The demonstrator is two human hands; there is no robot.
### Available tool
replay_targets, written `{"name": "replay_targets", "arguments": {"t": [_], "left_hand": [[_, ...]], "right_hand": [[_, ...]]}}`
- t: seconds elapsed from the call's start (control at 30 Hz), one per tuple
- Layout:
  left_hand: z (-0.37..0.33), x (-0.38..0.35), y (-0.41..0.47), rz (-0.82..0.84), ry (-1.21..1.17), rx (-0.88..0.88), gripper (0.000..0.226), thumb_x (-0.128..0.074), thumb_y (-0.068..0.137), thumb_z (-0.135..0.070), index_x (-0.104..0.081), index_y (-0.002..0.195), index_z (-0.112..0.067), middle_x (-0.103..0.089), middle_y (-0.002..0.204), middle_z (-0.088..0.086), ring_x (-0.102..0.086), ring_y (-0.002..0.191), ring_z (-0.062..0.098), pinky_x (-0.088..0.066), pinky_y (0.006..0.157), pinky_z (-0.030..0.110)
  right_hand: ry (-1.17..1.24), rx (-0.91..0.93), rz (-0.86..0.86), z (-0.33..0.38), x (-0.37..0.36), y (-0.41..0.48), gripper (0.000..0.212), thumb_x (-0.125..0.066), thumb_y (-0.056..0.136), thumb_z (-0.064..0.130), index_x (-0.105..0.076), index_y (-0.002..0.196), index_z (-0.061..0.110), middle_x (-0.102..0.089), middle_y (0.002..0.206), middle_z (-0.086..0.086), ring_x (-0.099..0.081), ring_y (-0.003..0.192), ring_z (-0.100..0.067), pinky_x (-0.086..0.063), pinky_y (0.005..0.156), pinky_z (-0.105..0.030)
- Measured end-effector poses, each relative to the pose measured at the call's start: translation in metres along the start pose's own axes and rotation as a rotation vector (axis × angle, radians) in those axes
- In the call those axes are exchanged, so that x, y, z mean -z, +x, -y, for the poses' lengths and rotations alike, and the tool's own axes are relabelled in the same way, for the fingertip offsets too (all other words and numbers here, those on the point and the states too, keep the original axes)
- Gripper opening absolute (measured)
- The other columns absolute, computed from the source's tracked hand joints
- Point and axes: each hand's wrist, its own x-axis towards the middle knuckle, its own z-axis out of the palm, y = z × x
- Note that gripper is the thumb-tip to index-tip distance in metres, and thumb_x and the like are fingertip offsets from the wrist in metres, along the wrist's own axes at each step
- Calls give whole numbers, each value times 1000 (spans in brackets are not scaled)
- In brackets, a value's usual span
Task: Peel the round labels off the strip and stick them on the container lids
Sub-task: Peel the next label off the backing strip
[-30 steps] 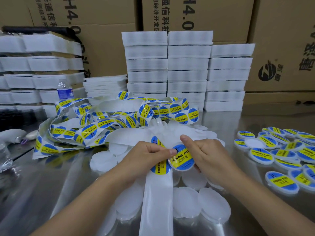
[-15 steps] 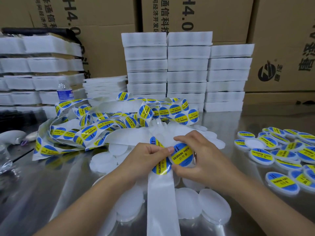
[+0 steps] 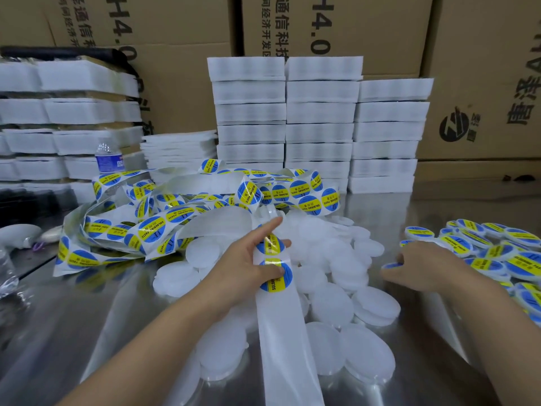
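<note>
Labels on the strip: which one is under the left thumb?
The lower label, next to the bare strip; the left hand's thumb lies across its top. The upper label shows between the fingers.

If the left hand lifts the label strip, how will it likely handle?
The label strip is probably floppy: further back it lies in tangled loops. Likely light: the left hand holds it under one thumb. Its bare backing looks glossy, so it may slide on the table.
</note>
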Motion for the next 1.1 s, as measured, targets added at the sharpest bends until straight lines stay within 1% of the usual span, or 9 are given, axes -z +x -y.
{"name": "replay_targets", "arguments": {"t": [0.17, 0.3, 0.37, 0.47, 0.53, 0.67, 0.77, 0.9, 1.1], "left_hand": [[0, 1, 1, -54, -44, -4, 82, -71, 79, -3, -32, 134, -50, -64, 116, -17, -63, 100, -7, -55, 73, 23], [-6, 0, 2, -78, -135, 29, 34, -55, 93, -19, -55, 121, -38, -73, 100, -15, -68, 88, -1, -54, 63, 19], [-8, 1, 1, -89, -119, 32, 36, -47, 95, -9, -64, 114, -35, -75, 95, -10, -70, 88, 6, -56, 76, 30], [-9, 2, 0, -99, -101, 34, 44, -45, 94, -1, -69, 99, -37, -76, 92, -6, -71, 90, 9, -52, 88, 42], [-8, 2, 0, -94, -98, 36, 44, -44, 94, -2, -68, 98, -39, -76, 90, -6, -71, 88, 10, -53, 86, 39], [-7, 2, 2, -81, -121, 45, 42, -44, 95, -4, -67, 98, -39, -76, 84, -3, -72, 74, 10, -55, 61, 21], [-8, 2, 2, -106, -139, 43, 40, -46, 95, -6, -68, 95, -39, -72, 68, -10, -67, 59, 6, -49, 49, 16], [-6, 2, 3, -105, -81, 26, 34, -49, 94, -10, -68, 100, -37, -64, 60, -17, -61, 58, -1, -45, 52, 11], [-10, -2, 0, -90, -49, 66, 34, -48, 95, -11, -66, 97, -39, -64, 78, -12, -64, 72, 5, -50, 63, 19]], "right_hand": [[1, -111, 12, -10, -8, 7, 33, -49, 86, 43, -48, 70, 15, -54, 80, 0, -53, 84, -21, -39, 66, -23], [-37, -213, -11, -9, -6, 2, 25, -47, 84, 44, -47, 71, 23, -54, 87, 5, -53, 92, -20, -39, 85, -31], [-36, -208, -62, -2, -2, 1, 20, -48, 83, 46, -54, 85, 27, -61, 105, 3, -56, 103, -21, -39, 87, -32], [216, -91, -138, 16, 6, -4, 33, -56, 84, 45, -59, 113, 28, -62, 114, 4, -55, 107, -20, -39, 86, -30], [468, 62, -211, 33, 12, -11, 31, -61, 84, 37, -62, 113, 27, -64, 105, 8, -57, 100, -15, -40, 83, -28], [802, 397, -176, 69, 21, -37, 18, -65, 80, 38, -61, 98, 41, -67, 84, 18, -57, 86, 3, -37, 72, -12], [960, 531, -93, 86, 21, -52, 20, -68, 76, 42, -61, 95, 44, -68, 82, 21, -59, 85, 3, -39, 74, -9], [1007, 631, -135, 94, 16, -57, 22, -76, 73, 34, -66, 91, 43, -64, 79, 15, -56, 78, -5, -45, 73, -21], [842, 702, -312, 95, 15, -58, 20, -78, 74, 27, -70, 92, 35, -55, 73, 12, -50, 75, -8, -38, 68, -15]]}}
